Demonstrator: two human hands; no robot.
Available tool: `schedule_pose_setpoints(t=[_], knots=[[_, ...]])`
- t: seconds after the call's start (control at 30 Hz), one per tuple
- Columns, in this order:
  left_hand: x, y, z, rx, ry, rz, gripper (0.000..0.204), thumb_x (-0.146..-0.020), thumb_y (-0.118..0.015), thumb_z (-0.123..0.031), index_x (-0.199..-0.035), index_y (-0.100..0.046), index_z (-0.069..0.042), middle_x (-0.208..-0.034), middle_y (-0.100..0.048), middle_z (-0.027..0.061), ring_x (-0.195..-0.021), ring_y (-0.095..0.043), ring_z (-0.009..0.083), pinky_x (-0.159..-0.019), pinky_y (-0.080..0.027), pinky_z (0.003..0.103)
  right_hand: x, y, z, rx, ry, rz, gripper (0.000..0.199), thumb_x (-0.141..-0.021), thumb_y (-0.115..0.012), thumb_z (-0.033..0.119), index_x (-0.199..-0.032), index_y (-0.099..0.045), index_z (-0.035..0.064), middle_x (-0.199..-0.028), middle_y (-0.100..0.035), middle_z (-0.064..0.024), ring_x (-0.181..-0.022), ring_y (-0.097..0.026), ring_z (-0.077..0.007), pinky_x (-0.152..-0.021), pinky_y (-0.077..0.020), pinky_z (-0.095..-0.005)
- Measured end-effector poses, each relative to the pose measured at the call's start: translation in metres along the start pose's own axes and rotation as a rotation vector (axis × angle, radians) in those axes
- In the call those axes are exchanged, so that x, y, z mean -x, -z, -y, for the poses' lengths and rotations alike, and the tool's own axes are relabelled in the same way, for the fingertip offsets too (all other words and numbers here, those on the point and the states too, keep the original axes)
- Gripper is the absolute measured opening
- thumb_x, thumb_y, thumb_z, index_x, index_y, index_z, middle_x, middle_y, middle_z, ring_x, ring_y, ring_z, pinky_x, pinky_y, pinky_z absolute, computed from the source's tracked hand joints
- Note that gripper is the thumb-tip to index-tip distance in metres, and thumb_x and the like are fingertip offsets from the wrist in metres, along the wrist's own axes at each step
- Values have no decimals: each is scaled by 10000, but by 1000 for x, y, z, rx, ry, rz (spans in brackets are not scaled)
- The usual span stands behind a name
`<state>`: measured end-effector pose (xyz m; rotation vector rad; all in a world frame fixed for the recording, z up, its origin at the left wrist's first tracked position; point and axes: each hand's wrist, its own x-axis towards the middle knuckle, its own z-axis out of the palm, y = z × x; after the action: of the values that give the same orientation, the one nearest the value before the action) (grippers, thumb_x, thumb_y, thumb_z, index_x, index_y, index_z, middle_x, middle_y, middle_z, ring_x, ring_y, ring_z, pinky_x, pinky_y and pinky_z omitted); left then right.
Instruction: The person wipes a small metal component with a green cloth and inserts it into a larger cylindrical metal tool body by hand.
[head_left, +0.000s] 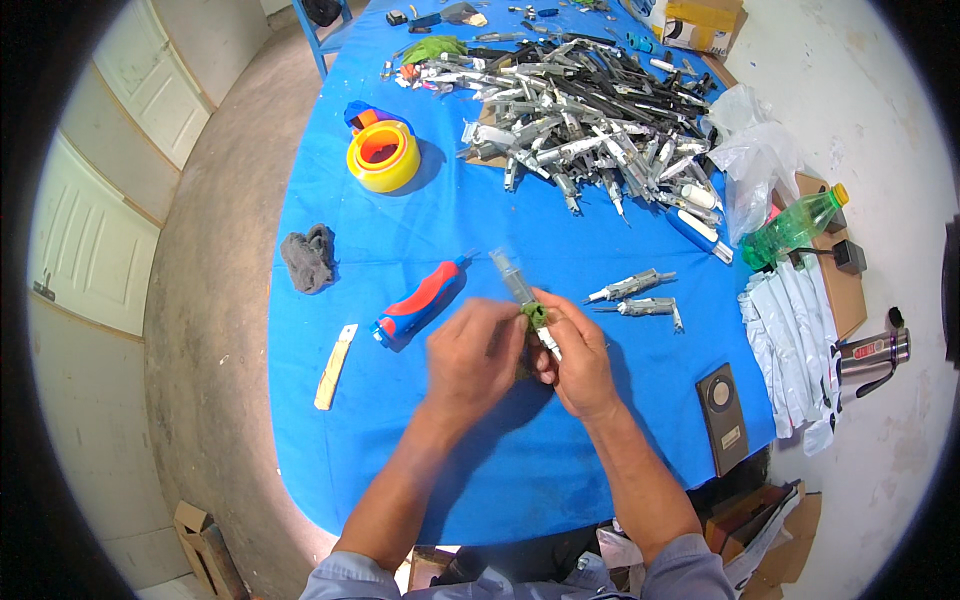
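Observation:
In my right hand (580,362) is a slim grey-and-white mechanism (512,277), tilted with its clear grey end pointing away from me. A small green cloth (536,316) lies around its middle, beneath my thumb. My left hand (470,350), smeared by motion, is closed with its fingertips beside the cloth; what they pinch is hidden. A red-and-blue screwdriver (425,300) rests just beyond my left hand. Two similar mechanisms (632,286) lie to the right of my hands.
A large pile of mechanisms (600,110) covers the table's far right. Tape rolls (384,158), a grey rag (308,258) and a yellowish strip (336,368) lie leftward. At right are a green bottle (795,228), white bags (785,320), a dark flat box (722,418) and a flask (875,350).

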<state>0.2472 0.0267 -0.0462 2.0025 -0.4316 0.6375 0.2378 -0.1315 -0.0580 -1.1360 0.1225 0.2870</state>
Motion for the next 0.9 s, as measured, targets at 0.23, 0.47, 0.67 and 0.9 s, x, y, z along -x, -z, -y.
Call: schedule_pose_setpoints(t=[0.23, 0.47, 0.67, 0.9], knots=[[-9, 11, 22, -75, 41, -159, 86, -901, -743, -2, -960, -683, -22, -842, -691, 111, -700, -685, 242, -641, -535, 344, 2, -3, 4, 1, -17, 131, 454, -1141, -401, 234, -1486, -486, -49, -866, -585, -42, -619, -477, -63, -482, -378, -216], [-10, 15, 15, 7, 139, -113, 74, -933, -752, -41, -975, -714, 7, -821, -692, 55, -702, -646, 111, -640, -506, 257, 2, -3, 7, -47, -7, 100, 472, -1122, -454, 305, -1433, -545, -39, -854, -604, -13, -604, -485, -50, -489, -366, -213], [-5, 6, -3, 70, 0, 34, 132, -877, -784, -15, -989, -716, -28, -862, -696, 98, -708, -687, 228, -611, -531, 340, 1, -2, 7, -48, -35, 8, 426, -1114, -471, 307, -1411, -587, 26, -838, -607, -4, -588, -494, -49, -462, -351, -206], [0, 0, -4, 4, -50, 66, 173, -859, -793, -9, -1002, -704, -49, -865, -689, 103, -723, -704, 282, -613, -550, 391, -1, 0, 0, 15, 1, -26, 386, -1106, -471, 265, -1380, -618, 36, -813, -599, 1, -570, -490, -44, -450, -348, -213]])
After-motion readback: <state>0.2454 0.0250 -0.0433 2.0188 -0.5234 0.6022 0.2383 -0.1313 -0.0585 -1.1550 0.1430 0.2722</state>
